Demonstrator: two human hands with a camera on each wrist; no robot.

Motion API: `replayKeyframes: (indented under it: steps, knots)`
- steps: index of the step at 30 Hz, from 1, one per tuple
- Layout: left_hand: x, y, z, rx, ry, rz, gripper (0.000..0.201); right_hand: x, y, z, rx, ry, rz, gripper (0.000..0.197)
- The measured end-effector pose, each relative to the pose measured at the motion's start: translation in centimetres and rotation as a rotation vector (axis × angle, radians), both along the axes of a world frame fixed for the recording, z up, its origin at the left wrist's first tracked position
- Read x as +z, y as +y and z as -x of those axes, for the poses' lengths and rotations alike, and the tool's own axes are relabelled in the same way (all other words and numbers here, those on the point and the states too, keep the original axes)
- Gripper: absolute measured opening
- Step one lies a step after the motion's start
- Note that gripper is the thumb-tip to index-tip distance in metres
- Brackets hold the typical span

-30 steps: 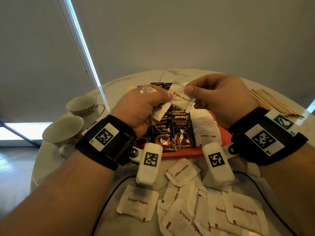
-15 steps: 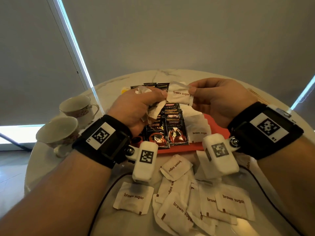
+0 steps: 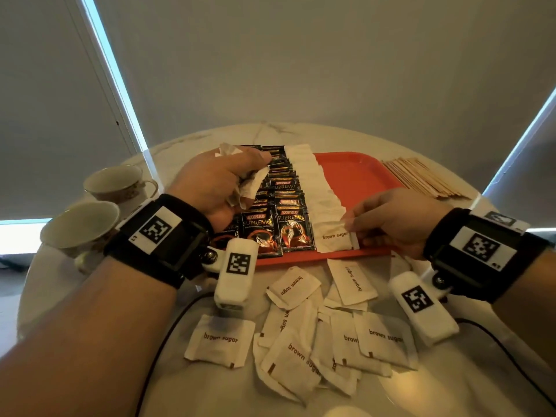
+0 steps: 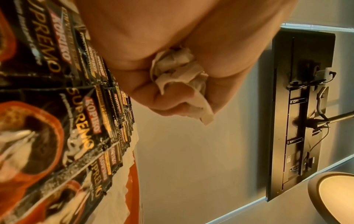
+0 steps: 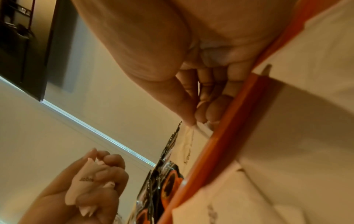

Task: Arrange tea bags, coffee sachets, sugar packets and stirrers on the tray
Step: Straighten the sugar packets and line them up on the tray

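Right hand (image 3: 394, 224) lowered its sugar packet (image 3: 334, 236) onto the tray (image 3: 361, 176)

bare forearms, no sleeves. black wrist straps (image 3: 156, 236) on both arms, each topped with white square-code tags (image 3: 478, 246). white boxy camera modules (image 3: 237, 273) bolted beneath by screws, also code-marked; thin black cables (image 3: 168, 332) trailing away.
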State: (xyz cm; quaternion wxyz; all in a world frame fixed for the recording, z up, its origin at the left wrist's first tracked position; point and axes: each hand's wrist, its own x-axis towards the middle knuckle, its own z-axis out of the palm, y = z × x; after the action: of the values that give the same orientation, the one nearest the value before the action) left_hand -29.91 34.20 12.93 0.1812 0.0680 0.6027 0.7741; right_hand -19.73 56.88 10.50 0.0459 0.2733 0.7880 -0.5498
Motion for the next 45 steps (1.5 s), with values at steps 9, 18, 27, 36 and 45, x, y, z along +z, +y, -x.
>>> replayKeyframes:
  steps: [9,18,27,36,45]
  knots:
    - [0.2,0.0,-0.1,0.009,0.013,0.007,0.013,-0.8,-0.9,1.1,-0.244,0.366,0.353,0.06]
    - [0.0,0.0,0.3,0.023,0.025,0.016,0.01,-1.8,-1.8,1.8,-0.223,0.335,0.387,0.075]
    - [-0.4,0.2,0.7,0.029,0.035,0.019,0.011,-0.8,-0.7,5.2,-0.163,0.311,0.447,0.083]
    - [-0.6,0.0,1.5,0.038,0.022,0.007,0.016,0.0,0.9,7.4,-0.17,0.265,0.549,0.083]
    - [-1.0,-0.2,2.4,0.026,0.021,0.018,0.011,1.0,2.0,10.1,-0.174,0.243,0.556,0.084]
